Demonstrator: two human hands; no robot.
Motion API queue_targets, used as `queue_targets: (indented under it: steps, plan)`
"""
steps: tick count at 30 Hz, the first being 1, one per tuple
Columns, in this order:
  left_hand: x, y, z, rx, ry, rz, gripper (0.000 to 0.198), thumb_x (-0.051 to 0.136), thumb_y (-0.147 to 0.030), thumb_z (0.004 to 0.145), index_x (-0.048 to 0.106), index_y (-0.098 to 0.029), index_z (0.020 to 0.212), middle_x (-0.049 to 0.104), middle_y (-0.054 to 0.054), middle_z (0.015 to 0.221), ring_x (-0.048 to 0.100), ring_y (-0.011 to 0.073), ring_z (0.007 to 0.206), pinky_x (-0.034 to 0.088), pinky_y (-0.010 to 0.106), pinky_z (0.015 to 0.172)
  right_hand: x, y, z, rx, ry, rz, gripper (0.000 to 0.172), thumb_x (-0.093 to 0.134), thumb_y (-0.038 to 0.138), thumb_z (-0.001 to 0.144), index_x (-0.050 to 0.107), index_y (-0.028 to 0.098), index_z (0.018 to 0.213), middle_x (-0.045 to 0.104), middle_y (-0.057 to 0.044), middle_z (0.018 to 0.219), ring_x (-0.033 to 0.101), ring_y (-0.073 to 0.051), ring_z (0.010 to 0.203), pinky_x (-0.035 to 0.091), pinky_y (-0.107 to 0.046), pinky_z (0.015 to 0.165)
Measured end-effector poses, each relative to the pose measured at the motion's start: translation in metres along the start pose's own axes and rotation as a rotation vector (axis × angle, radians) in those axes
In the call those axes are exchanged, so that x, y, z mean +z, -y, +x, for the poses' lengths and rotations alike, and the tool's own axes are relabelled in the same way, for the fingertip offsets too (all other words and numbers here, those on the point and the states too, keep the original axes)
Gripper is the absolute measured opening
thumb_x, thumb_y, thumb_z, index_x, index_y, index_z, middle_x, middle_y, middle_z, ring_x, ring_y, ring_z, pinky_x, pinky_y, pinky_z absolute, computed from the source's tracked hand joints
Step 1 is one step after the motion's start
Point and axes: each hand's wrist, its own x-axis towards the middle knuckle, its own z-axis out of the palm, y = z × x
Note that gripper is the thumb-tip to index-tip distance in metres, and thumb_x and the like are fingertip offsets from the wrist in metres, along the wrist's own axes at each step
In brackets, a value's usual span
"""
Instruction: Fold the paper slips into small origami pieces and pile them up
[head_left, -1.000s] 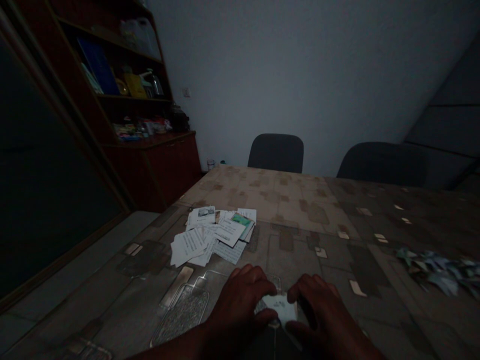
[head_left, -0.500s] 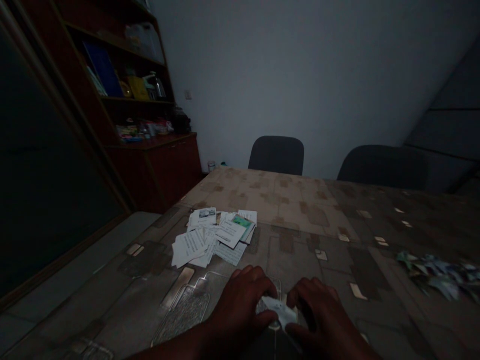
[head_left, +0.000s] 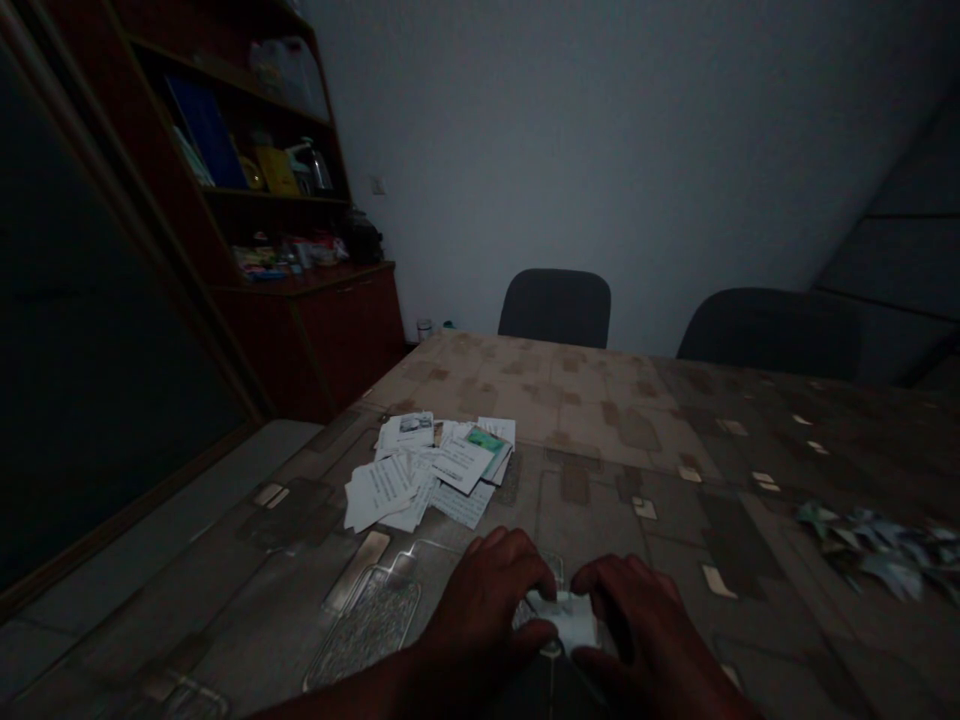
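My left hand [head_left: 484, 600] and my right hand [head_left: 637, 630] meet low in the middle of the view, just above the table [head_left: 600, 420]. Both pinch one small folded piece of white paper [head_left: 568, 620] between thumbs and fingertips. The fingers of each hand curl over the paper's top edge and hide part of it. A loose pile of printed paper slips [head_left: 431, 465] lies on the table a little beyond my left hand.
A heap of small folded paper pieces [head_left: 877, 550] lies at the table's right edge. Two dark chairs [head_left: 555, 305] [head_left: 765, 320] stand at the far side. A wooden cabinet with filled shelves [head_left: 292, 230] stands at the back left. The room is dim.
My hands have kept their place and gone on working the small paper; it now looks more compact between the fingertips. The view has shifted slightly.
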Motion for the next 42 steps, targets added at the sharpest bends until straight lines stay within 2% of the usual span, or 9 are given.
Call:
queue_targets:
  steps: [3, 6, 7, 11, 18, 26, 32, 37, 42]
  plan:
    - [0.003, 0.001, 0.0, 0.057, -0.022, 0.042, 0.02, 0.079, -0.017, 0.072, 0.067, -0.02, 0.088, 0.059, 0.002, 0.092, 0.051, 0.0205, 0.089, 0.035, 0.031, 0.076, -0.005, 0.003, 0.001, -0.025, 0.006, 0.046, 0.037, 0.068, 0.009, 0.067, 0.056, 0.025, 0.097, 0.061, -0.002, 0.086, 0.057, -0.025, 0.08, 0.043, -0.038, 0.071]
    - [0.005, 0.004, 0.001, 0.138, -0.069, 0.082, 0.014, 0.08, -0.015, 0.072, 0.068, -0.019, 0.079, 0.057, 0.0, 0.083, 0.05, 0.0179, 0.082, 0.032, 0.029, 0.071, -0.017, 0.008, 0.005, -0.017, 0.053, 0.151, 0.014, 0.057, 0.017, 0.084, 0.058, 0.024, 0.096, 0.061, -0.003, 0.09, 0.058, -0.024, 0.085, 0.045, -0.036, 0.075]
    - [0.005, 0.005, 0.0, 0.167, -0.086, 0.089, 0.014, 0.08, -0.013, 0.072, 0.068, -0.018, 0.076, 0.057, 0.0, 0.082, 0.05, 0.0172, 0.08, 0.031, 0.029, 0.07, -0.021, 0.01, 0.006, -0.025, 0.065, 0.179, 0.012, 0.053, 0.018, 0.087, 0.059, 0.023, 0.096, 0.062, -0.004, 0.092, 0.058, -0.024, 0.088, 0.045, -0.037, 0.077]
    - [0.001, 0.009, 0.0, 0.257, -0.155, 0.097, 0.016, 0.076, -0.004, 0.072, 0.067, -0.018, 0.075, 0.057, 0.0, 0.082, 0.049, 0.0162, 0.081, 0.03, 0.028, 0.069, -0.034, 0.013, 0.007, -0.094, 0.099, 0.261, 0.018, 0.05, 0.019, 0.089, 0.06, 0.024, 0.103, 0.062, -0.005, 0.1, 0.057, -0.024, 0.097, 0.044, -0.037, 0.085]
    - [0.002, 0.011, 0.001, 0.35, -0.223, 0.073, 0.015, 0.073, -0.006, 0.074, 0.068, -0.02, 0.08, 0.057, -0.001, 0.079, 0.049, 0.0162, 0.078, 0.03, 0.028, 0.067, -0.026, 0.015, 0.003, 0.123, 0.107, 0.45, 0.036, 0.056, 0.034, 0.087, 0.053, 0.025, 0.122, 0.065, -0.003, 0.096, 0.061, -0.02, 0.083, 0.046, -0.029, 0.071]
    - [0.007, 0.015, -0.001, 0.455, -0.273, 0.267, 0.016, 0.062, -0.006, 0.083, 0.062, -0.021, 0.078, 0.059, -0.002, 0.078, 0.045, 0.0154, 0.074, 0.026, 0.031, 0.064, -0.016, 0.012, 0.005, 0.1, 0.013, 0.266, 0.017, 0.047, 0.021, 0.084, 0.058, 0.022, 0.097, 0.055, 0.002, 0.072, 0.054, -0.018, 0.064, 0.038, -0.026, 0.058]
    - [0.017, 0.001, -0.009, 0.507, -0.198, 0.369, 0.016, 0.059, -0.015, 0.087, 0.052, -0.02, 0.073, 0.056, -0.004, 0.07, 0.044, 0.0135, 0.067, 0.027, 0.031, 0.062, -0.013, 0.011, 0.005, 0.016, -0.004, 0.22, 0.022, 0.046, 0.011, 0.076, 0.065, 0.02, 0.08, 0.064, -0.003, 0.076, 0.06, -0.02, 0.071, 0.042, -0.03, 0.064]
    - [0.019, 0.006, -0.011, 0.501, -0.237, 0.408, 0.023, 0.061, -0.013, 0.087, 0.049, -0.018, 0.068, 0.055, -0.003, 0.068, 0.045, 0.0132, 0.065, 0.028, 0.03, 0.063, -0.021, 0.009, 0.005, 0.009, 0.004, 0.189, 0.029, 0.045, 0.007, 0.074, 0.069, 0.019, 0.085, 0.068, -0.005, 0.078, 0.062, -0.022, 0.078, 0.045, -0.033, 0.07]
    - [0.01, 0.015, -0.012, 0.506, -0.293, 0.488, 0.019, 0.063, -0.01, 0.082, 0.051, -0.019, 0.07, 0.055, -0.002, 0.069, 0.042, 0.0149, 0.066, 0.024, 0.032, 0.061, -0.032, 0.003, 0.003, -0.142, 0.086, 0.066, 0.042, 0.044, -0.001, 0.072, 0.07, 0.02, 0.097, 0.068, -0.005, 0.081, 0.059, -0.022, 0.082, 0.043, -0.035, 0.074]
